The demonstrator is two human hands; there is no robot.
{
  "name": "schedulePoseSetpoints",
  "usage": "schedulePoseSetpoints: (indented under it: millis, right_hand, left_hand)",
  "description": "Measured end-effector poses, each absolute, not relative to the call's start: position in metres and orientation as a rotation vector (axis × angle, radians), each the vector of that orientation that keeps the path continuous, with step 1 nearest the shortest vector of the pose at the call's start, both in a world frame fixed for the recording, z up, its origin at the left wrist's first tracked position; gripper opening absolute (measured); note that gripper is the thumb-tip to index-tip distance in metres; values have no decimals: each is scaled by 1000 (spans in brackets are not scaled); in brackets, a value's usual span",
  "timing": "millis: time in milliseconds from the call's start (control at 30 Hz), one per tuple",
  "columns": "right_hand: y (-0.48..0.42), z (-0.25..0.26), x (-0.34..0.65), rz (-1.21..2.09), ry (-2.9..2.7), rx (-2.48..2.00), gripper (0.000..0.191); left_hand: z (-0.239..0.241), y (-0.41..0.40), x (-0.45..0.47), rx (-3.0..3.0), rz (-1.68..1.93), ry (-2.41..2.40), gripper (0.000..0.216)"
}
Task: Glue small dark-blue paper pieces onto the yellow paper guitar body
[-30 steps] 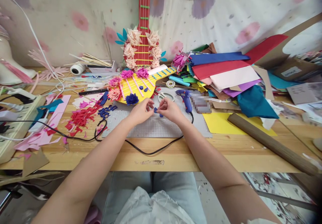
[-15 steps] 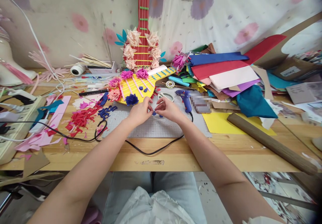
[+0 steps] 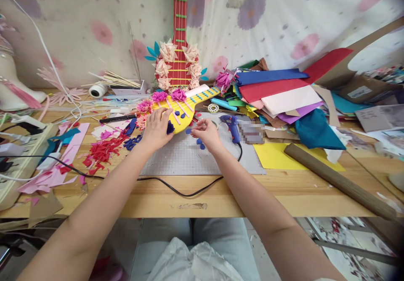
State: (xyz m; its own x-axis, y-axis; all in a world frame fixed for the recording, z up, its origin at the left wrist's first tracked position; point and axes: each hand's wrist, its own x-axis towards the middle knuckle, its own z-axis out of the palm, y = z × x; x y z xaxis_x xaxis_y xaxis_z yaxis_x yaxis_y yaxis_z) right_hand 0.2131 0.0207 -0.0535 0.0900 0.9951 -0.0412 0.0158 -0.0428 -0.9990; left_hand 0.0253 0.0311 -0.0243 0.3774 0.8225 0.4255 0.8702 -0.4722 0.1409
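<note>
My left hand (image 3: 158, 128) lies with its fingers stretched over the lower left end of a yellow toy guitar (image 3: 182, 123), partly covering its pink flowers and a dark blue paper flower (image 3: 170, 127). Two blue petals (image 3: 179, 114) sit on the guitar's face between pink strips. Just right of the guitar, my right hand (image 3: 207, 133) is closed in a pinch, with a small blue paper petal (image 3: 188, 131) at its fingertips. Several more blue petals (image 3: 201, 144) lie beneath it on the grey cutting mat (image 3: 176, 161).
A blue glue gun (image 3: 232, 128) lies right of my hands, its black cord (image 3: 189, 194) crossing the table front. Behind stands a red flowered guitar (image 3: 179, 68). Coloured sheets (image 3: 277, 88) pile up at right, near a brown roll (image 3: 334, 178). Red scraps (image 3: 102, 151) and a power strip (image 3: 22, 163) are left.
My left hand has parted from the right and moved left onto the yellow guitar, its fingers spreading. The right hand stays near its place, still pinched, with the petals below now more exposed.
</note>
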Motion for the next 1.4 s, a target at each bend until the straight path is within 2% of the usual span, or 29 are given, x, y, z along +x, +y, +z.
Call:
schedulePoseSetpoints:
  millis: [400,767,1067,1400]
  right_hand:
    - [37,-65,192,1015,-1069,-1319,27]
    - [33,-59,176,1103,-1036,-1304,27]
    - [31,-65,162,923,-1246,-1463,25]
    - [34,-60,155,896,-1216,-1569,27]
  left_hand:
    - [-30,33,39,-2477,-730,-1552,74]
    - [-28,46,23,-2467,-815,-1653,66]
    - [-26,57,10,-2505,-898,-1694,63]
    - [-25,55,8,-2515,-892,-1683,59]
